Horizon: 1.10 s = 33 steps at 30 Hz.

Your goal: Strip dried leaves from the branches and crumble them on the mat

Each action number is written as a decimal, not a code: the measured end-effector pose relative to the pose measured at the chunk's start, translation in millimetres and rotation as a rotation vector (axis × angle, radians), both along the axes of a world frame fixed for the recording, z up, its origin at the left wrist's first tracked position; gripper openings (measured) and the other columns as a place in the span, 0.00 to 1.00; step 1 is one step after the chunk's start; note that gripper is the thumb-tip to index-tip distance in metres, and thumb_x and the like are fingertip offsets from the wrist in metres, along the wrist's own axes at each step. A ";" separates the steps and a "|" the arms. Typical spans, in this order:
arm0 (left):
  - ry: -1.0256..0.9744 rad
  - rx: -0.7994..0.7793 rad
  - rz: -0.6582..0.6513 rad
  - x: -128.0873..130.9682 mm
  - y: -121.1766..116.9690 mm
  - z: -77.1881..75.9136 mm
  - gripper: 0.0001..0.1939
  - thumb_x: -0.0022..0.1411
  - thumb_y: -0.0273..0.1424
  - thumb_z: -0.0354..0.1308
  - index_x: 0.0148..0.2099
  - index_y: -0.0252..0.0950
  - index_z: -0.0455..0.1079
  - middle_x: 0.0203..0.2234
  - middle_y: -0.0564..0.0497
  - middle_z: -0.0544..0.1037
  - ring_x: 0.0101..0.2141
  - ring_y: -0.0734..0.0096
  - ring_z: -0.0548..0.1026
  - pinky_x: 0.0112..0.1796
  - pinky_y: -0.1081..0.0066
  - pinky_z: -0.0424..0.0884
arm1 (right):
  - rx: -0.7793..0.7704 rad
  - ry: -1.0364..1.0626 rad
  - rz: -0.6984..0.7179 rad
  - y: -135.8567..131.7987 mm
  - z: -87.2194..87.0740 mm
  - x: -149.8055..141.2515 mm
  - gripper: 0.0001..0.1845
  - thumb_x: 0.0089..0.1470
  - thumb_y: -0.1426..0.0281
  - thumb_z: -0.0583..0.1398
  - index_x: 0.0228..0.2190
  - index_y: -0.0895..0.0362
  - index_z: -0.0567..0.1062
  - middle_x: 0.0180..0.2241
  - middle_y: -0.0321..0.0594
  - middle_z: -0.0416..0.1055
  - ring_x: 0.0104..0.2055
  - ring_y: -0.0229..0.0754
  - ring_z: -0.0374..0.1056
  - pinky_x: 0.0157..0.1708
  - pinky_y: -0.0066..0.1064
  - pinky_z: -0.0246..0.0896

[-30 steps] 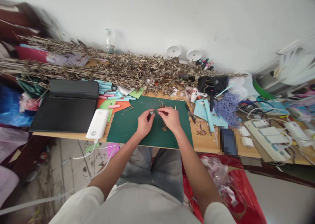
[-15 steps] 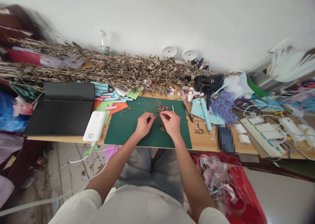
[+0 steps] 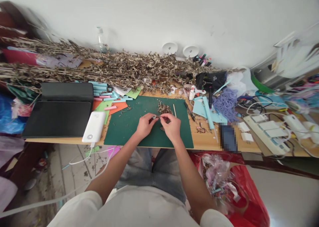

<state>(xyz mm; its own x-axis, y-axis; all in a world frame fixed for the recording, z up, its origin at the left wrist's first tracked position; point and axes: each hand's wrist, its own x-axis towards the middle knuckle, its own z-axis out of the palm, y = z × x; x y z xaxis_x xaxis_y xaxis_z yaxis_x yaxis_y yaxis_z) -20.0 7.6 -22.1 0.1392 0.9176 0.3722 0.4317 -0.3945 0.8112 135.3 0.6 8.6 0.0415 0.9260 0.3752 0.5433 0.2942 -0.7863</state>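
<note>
My left hand [image 3: 144,126] is closed in a pinch over the green cutting mat [image 3: 124,130]. A small round thing with a pale rim and dark middle [image 3: 154,116] shows at its fingers. My right hand [image 3: 171,126] is closed too, its fingertips meeting those of the left. Between them is a tiny dark bit that looks like dried leaf. Just behind the right hand lies a small heap of crumbled dried leaves [image 3: 164,107], partly hidden by it. A thin wooden stick [image 3: 174,110] rests to the right of the heap.
Long bundles of dried leafy stalks [image 3: 139,67] run along the back. To the left are a black tablet case [image 3: 57,119], white power bank [image 3: 94,127] and rolled paper tubes [image 3: 99,87]. Rightward lie a glue gun [image 3: 192,92], purple yarn [image 3: 225,102] and a power strip [image 3: 267,134].
My hands have come together, the right fingertips moving left to meet the left ones. The whole view has shifted slightly.
</note>
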 end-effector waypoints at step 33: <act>0.005 -0.025 -0.057 -1.0 0.6 -3.2 0.08 0.62 0.29 0.59 0.43 0.37 0.77 0.29 0.50 0.75 0.27 0.74 0.69 0.31 0.74 0.65 | 0.064 -0.258 0.064 -8.0 5.3 -9.9 0.09 0.59 0.66 0.58 0.41 0.54 0.74 0.37 0.44 0.74 0.40 0.46 0.70 0.42 0.37 0.66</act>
